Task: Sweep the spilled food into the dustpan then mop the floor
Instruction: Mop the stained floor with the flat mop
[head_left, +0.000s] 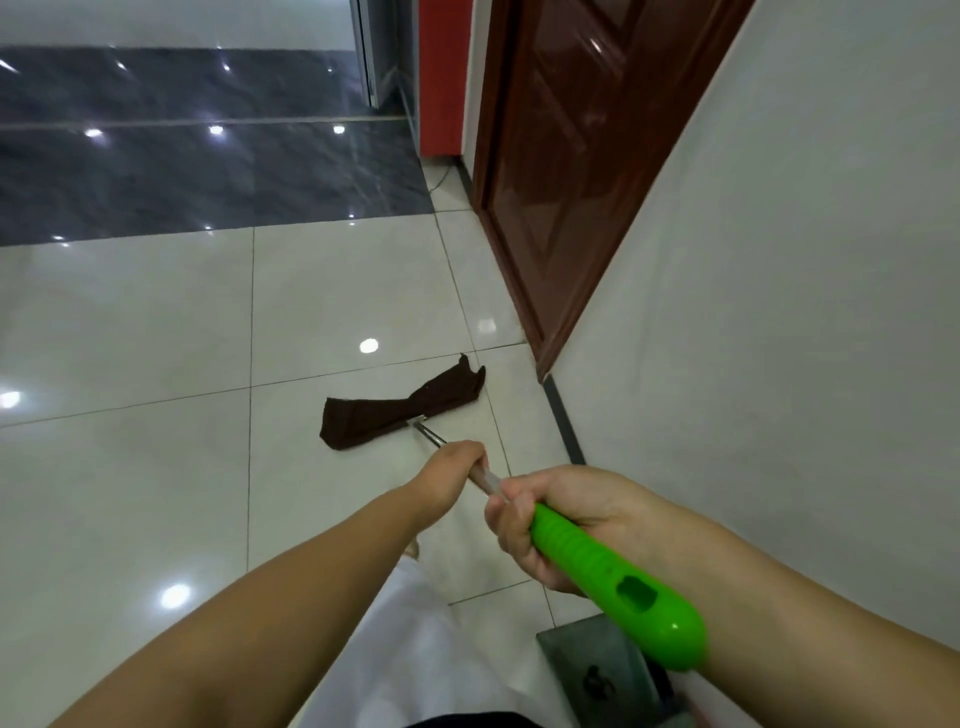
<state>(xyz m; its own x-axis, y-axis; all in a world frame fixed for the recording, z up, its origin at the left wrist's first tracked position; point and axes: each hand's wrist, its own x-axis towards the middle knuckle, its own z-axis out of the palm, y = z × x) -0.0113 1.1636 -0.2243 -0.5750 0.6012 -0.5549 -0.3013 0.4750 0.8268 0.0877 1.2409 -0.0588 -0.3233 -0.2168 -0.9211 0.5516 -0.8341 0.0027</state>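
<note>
I hold a mop with both hands. Its dark brown cloth head (400, 408) lies flat on the glossy white tile floor (156, 338), near the wall. My left hand (452, 475) grips the thin metal shaft lower down. My right hand (550, 519) grips the bright green handle (618, 582) at the top end, which points toward me. No spilled food or dustpan shows in this view.
A white wall (779, 312) with a dark skirting runs along the right. A brown wooden door (561, 156) stands ahead on the right, a red panel (441, 78) beyond it. Dark grey tiles (182, 171) lie farther off. A grey metal object (597, 670) sits by my feet.
</note>
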